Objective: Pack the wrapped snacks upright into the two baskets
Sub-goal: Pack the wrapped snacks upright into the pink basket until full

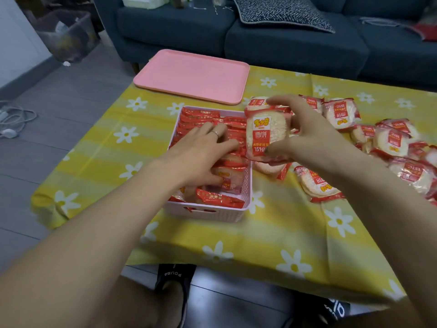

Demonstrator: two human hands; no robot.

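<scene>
A pale pink basket sits on the yellow flowered tablecloth, filled with several red-and-white wrapped snacks standing on edge. My left hand lies flat on those snacks with fingers spread, pressing them toward the left. My right hand holds one wrapped snack upright just above the basket's right edge. More wrapped snacks lie loose in a pile on the cloth to the right. Only one basket is in view.
A pink tray rests at the table's far side, overhanging the edge. A dark blue sofa stands behind the table. Cables lie on the floor at left. My feet in black slippers are under the near edge.
</scene>
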